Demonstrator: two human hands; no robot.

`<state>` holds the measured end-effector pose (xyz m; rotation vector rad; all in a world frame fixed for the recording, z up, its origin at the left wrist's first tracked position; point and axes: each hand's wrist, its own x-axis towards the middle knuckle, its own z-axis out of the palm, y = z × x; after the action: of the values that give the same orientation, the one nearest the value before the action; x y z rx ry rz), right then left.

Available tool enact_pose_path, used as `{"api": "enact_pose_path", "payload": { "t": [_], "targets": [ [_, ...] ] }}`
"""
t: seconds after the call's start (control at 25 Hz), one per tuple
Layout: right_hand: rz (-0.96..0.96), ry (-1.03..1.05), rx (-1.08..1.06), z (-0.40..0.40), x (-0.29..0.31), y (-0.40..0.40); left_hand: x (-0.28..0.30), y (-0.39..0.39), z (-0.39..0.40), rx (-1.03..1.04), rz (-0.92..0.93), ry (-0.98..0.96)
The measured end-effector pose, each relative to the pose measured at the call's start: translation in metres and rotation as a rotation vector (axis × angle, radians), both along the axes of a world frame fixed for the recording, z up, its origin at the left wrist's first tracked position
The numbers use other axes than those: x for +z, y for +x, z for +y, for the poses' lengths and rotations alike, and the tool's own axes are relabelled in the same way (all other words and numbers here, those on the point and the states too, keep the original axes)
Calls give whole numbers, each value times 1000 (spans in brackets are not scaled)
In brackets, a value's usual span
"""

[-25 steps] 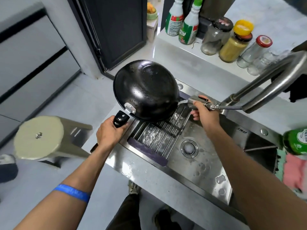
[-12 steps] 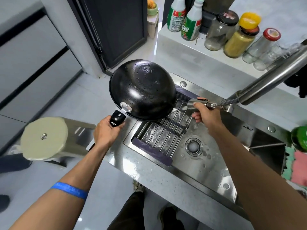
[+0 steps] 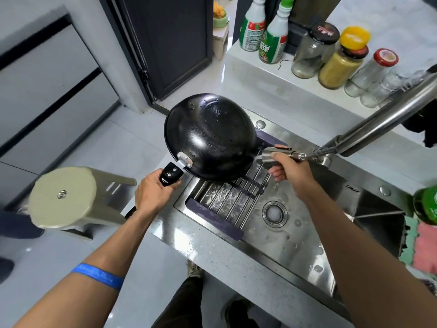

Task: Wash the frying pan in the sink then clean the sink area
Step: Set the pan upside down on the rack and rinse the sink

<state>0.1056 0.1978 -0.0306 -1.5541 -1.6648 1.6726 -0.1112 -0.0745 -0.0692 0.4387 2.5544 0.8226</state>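
Note:
A black frying pan point(image 3: 210, 136) is tipped over the left end of the steel sink point(image 3: 290, 235), its wet dark underside turned up toward me. My left hand point(image 3: 153, 192) grips the pan's black handle point(image 3: 170, 176) at the sink's left rim. My right hand point(image 3: 289, 169) holds the pull-out spray head point(image 3: 275, 154) of the faucet point(image 3: 383, 121), right beside the pan's right edge. A roll-up drying rack point(image 3: 227, 202) lies across the basin under the pan. The drain point(image 3: 274, 213) sits in the wet basin floor.
Two green-and-white spray bottles point(image 3: 262, 27) and several jars point(image 3: 340, 60) stand on the ledge behind the sink. A green bottle point(image 3: 426, 204) and pink and green cloths point(image 3: 423, 245) are at the right edge. A round stool point(image 3: 63, 197) stands on the floor at left.
The pan has swung slightly, showing more of its underside, and my right hand with the spray head has stayed beside its right edge. My view has shifted a little.

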Motion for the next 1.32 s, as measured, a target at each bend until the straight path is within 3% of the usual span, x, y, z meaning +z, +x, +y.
{"api": "enact_pose_path", "payload": {
  "t": [0.12,0.28,0.48,0.88,1.2,1.32],
  "targets": [
    [6,29,-128,3,0,0,2,-5,-6,24,-6,14],
    [-36,13,78,-1,-3,16,2,-4,-12,56,-18,32],
    [-51,21,166,-4,-5,38,1,7,-13,92,-78,70],
    [-99,-99,179,-41,-9,23,3,16,-21,102,-69,68],
    [-204,14,278,-29,-4,59,0,30,-35,70,-17,-6],
    [-161,50,171,-14,-5,57,-1,46,-34,41,-42,24]
  ]
}}
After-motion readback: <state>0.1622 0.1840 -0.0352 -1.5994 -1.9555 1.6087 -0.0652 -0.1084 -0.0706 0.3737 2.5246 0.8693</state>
